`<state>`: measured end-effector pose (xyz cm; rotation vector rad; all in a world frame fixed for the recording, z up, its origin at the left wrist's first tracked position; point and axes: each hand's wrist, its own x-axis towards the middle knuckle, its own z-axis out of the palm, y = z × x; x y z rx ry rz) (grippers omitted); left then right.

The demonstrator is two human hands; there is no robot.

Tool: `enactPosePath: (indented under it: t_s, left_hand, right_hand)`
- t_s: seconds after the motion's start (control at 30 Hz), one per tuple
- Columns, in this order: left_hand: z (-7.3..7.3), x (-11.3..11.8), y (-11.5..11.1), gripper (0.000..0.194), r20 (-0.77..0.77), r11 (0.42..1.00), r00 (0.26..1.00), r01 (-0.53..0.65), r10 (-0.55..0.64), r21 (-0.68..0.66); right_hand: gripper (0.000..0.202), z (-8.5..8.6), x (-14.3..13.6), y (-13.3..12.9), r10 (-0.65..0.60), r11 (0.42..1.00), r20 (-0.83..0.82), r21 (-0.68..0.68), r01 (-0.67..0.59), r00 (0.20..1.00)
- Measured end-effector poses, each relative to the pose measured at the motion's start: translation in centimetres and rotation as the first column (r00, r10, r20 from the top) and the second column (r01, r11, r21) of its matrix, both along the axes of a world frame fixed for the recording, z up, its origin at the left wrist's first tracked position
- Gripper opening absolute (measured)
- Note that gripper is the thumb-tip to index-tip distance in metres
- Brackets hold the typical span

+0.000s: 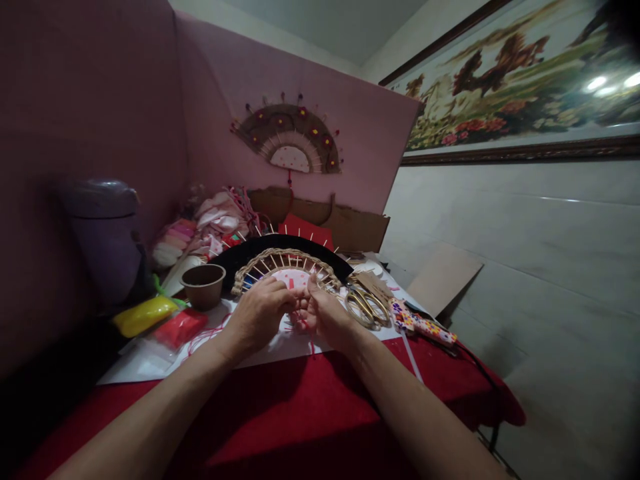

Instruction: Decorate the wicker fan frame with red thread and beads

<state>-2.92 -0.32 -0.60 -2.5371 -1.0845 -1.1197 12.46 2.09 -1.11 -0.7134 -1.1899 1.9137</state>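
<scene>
My left hand (263,310) and my right hand (325,310) meet over white paper (145,360) in the middle of the table. The fingers of my left hand are pinched together near red thread (207,333), and the fingers of my right hand curl around red strands that hang below. What exactly each hand grips is too small to tell. Just behind the hands lies a fan-shaped piece with a black band (285,243), a braided rim (245,267), light sticks and a pink dotted centre (287,275), partly hidden by my fingers.
Left are a brown cup (203,287), yellow packet (145,315), red packet (180,327) and purple bin (107,240). Scissors (367,308) and a flowered glue gun (423,327) lie right on the red cloth (300,413). A finished fan (293,137) hangs on the pink board behind.
</scene>
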Motion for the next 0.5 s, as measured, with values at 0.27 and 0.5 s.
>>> enactPosePath:
  t_s: [0.27, 0.5]
  left_hand:
    - [0.20, 0.01, -0.10, 0.013, -0.012, 0.987, 0.987, -0.159, 0.159, -0.002]
    - [0.21, -0.01, -0.26, 0.012, -0.009, 0.966, 0.967, -0.255, 0.255, -0.045]
  right_hand:
    - [0.042, -0.15, 0.28, -0.02, -0.034, 0.988, 0.108, 0.154, 0.017, 0.994]
    - [0.028, -0.27, 0.39, 0.01, -0.049, 0.980, 0.197, 0.198, 0.009, 0.979]
